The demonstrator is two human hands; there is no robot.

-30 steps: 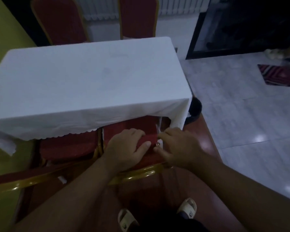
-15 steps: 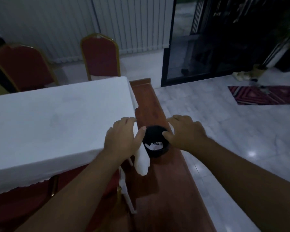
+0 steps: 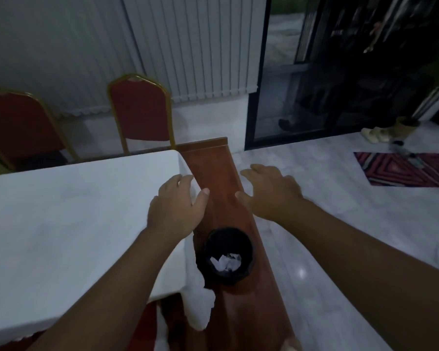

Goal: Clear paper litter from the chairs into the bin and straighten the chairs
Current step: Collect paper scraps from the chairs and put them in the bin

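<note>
2 empty hands, 1 bin, 2 chairs.

The room is dim and looks a bit blue and grey. The white tablecloth is the brightest thing. One small shiny spot of light sits on the smooth floor. The glass door at the top right is very dark, and things there are hard to see. Straight lines bend near the edges. The picture is soft and a little grainy. The black bin is almost too dark to see inside, but the paper in it shows pale.
</note>
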